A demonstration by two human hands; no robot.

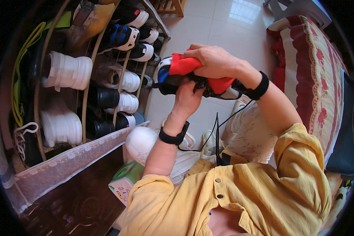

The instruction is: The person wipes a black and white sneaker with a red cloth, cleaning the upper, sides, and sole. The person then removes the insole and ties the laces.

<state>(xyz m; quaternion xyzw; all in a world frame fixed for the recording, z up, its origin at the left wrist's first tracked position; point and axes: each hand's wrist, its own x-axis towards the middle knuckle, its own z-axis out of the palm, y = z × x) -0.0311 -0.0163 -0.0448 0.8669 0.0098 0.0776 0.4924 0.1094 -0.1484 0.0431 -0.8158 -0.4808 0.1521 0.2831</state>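
Observation:
In front of me, above the tiled floor, I hold a black sneaker (167, 85) with blue and white parts at one end. My left hand (188, 98) grips it from the near side, fingers partly hidden by the shoe. Over its top, my right hand (215, 61) is closed on a red cloth (181, 65), which lies against the shoe and also shows below the palm. Black straps circle both my wrists.
On the left a shoe rack (85, 90) holds rows of shoes, among them white sneakers (68, 70) and black shoes (103, 96). A patterned, cloth-covered piece of furniture (303, 51) stands at the right. A green and white box (126, 176) sits by my left elbow. Thin black cables (217, 135) hang before me.

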